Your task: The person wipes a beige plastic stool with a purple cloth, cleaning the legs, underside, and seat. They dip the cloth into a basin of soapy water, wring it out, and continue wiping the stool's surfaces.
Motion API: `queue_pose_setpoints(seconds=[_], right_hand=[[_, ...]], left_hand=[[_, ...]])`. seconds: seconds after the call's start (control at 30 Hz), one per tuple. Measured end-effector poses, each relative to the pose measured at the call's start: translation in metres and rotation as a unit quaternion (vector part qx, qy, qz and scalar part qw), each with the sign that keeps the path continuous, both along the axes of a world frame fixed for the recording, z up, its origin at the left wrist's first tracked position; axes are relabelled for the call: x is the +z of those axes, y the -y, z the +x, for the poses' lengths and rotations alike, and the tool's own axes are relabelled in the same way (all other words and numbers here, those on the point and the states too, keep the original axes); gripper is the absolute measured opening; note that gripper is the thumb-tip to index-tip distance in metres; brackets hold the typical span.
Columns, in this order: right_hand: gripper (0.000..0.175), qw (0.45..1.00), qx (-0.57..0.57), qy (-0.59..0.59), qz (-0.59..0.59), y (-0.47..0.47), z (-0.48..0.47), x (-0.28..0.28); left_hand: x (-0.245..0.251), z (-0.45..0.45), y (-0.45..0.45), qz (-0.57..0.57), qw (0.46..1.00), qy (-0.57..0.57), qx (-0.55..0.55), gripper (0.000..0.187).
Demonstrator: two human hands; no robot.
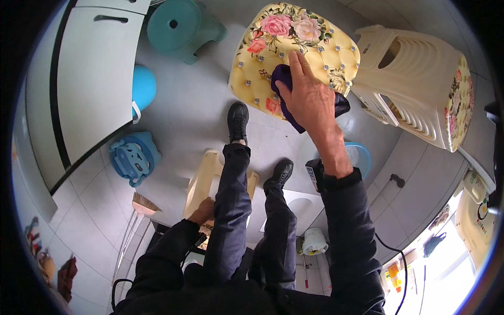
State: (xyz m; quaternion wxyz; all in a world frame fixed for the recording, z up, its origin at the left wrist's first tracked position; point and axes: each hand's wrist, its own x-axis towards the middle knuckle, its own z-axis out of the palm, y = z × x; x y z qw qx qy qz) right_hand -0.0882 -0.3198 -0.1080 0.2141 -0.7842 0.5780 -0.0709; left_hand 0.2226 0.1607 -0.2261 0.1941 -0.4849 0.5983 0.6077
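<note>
My right hand [309, 96] presses a dark purple cloth [284, 75] onto the seat of a stool [246, 69] with a yellow, tufted-look floral top. Its index and middle fingers reach past the cloth onto the seat, and part of the cloth hangs out beyond the wrist side. Lower in the view, my left hand [204, 210] rests at the side of a cream plastic stool [201, 181] beside my leg. Its fingers are partly hidden, so its hold is unclear.
Stacked cream plastic stools [409, 78] lie at the right. A blue basin [360, 157] is on the floor near my right forearm. A green stool [173, 25], a white cabinet [98, 78], a blue child's potty seat [136, 155] and a broom [143, 204] stand leftward.
</note>
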Motion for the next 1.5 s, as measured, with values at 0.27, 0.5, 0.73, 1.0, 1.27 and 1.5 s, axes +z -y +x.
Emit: queue_pose_setpoints(seconds=[0.27,0.5,0.73,1.0,1.27,1.5], right_hand=[[0.074,0.999,-0.02,-0.009,0.048,-0.011,0.005,0.008],[0.078,0.999,0.002,-0.028,0.017,-0.011,0.008,0.011],[0.06,0.996,-0.018,-0.084,0.028,-0.02,0.017,-0.001],[0.068,0.995,0.011,-0.045,0.084,-0.012,0.003,0.001],[0.076,0.996,0.032,-0.028,0.083,-0.082,-0.033,0.001],[0.075,0.997,0.037,0.014,0.068,-0.128,-0.067,-0.004]], left_hand=[[0.052,0.025,-0.014,0.047,0.964,0.101,-0.24,0.084],[0.148,0.087,-0.031,-0.068,0.985,0.162,0.003,0.058],[0.215,0.101,-0.024,-0.14,0.922,0.167,0.319,0.054],[0.234,0.107,-0.001,-0.154,0.844,0.198,0.475,0.058],[0.278,0.06,0.032,-0.095,0.613,0.086,0.779,0.057],[0.31,0.069,0.027,-0.093,0.561,-0.068,0.82,0.046]])
